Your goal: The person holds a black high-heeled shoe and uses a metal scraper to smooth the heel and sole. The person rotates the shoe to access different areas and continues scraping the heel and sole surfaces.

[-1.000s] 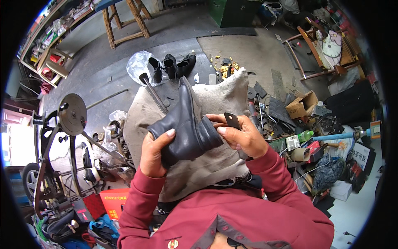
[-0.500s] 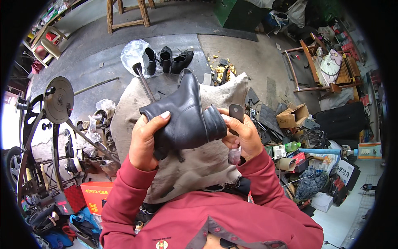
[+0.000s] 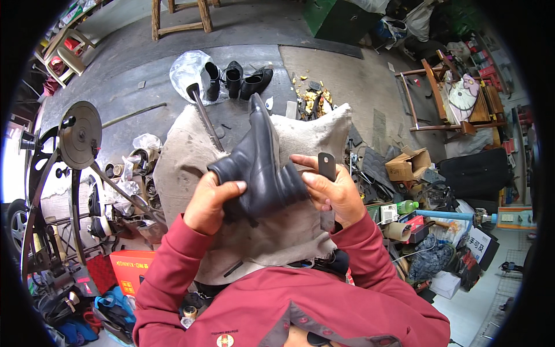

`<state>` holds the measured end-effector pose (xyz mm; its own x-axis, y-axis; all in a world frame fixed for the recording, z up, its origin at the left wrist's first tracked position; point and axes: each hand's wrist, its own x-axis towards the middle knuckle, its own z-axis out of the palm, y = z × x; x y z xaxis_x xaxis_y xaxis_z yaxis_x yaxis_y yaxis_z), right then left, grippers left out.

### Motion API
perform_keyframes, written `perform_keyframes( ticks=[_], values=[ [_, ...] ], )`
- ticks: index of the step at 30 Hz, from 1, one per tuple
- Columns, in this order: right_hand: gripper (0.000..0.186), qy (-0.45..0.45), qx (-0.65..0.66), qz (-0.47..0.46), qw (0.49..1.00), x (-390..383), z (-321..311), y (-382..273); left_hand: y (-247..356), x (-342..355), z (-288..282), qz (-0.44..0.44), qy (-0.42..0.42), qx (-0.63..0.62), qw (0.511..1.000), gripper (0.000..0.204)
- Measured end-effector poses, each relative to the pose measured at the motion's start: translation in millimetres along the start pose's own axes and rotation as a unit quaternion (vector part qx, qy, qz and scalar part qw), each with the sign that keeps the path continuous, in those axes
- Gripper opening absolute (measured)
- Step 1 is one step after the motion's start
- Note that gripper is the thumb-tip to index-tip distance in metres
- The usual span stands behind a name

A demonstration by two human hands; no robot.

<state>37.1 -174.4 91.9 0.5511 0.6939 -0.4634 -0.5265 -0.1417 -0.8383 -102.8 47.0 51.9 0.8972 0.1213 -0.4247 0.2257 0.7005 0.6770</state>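
Note:
A black leather ankle boot (image 3: 263, 156) is tilted on its side over my lap, its toe pointing away from me and its chunky heel to the right. My left hand (image 3: 209, 199) grips it by the shaft, thumb on top. Close to the heel, my right hand (image 3: 335, 194) holds a flat metal blade (image 3: 327, 166) with a hole near its upper end; the blade's lower end shows below the palm. My right index finger is stretched toward the heel. A pale stained cloth (image 3: 185, 144) covers my lap beneath the boot.
A treadle machine with a round wheel (image 3: 81, 134) stands at left. Ahead on the floor are several black shoes (image 3: 233, 80) beside a clear plastic bag (image 3: 188, 66) and yellowish scraps (image 3: 318, 101). At right lie an open cardboard box (image 3: 406, 165), assorted clutter and a wooden chair (image 3: 433, 92).
The boot has turned so its toe points farther away and its sole side shows less. My right index finger has straightened out, with the blade still in that hand.

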Motion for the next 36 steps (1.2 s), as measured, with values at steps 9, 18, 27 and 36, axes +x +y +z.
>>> perform_keyframes(
  ticks=[9, 18, 27, 36],
  values=[
    [0.052, -0.011, -0.104, -0.041, 0.994, -5, 5, 4, -18, 8, 18, 0.032, -0.057, 0.013, 0.998, 0.083],
    [0.049, 0.115, 0.136, -0.177, 0.968, 10, -40, -12, -32, 24, 2, 0.371, 0.014, 0.405, 0.835, 0.04],
    [0.055, 0.16, 0.363, -0.105, 0.912, 34, -53, 20, -34, 42, -13, 0.347, 0.01, 0.528, 0.775, 0.048],
    [0.032, -0.029, 0.501, -0.17, 0.848, 82, -25, -19, -15, 41, 35, 0.208, 0.105, 0.568, 0.789, 0.023]
  ],
)
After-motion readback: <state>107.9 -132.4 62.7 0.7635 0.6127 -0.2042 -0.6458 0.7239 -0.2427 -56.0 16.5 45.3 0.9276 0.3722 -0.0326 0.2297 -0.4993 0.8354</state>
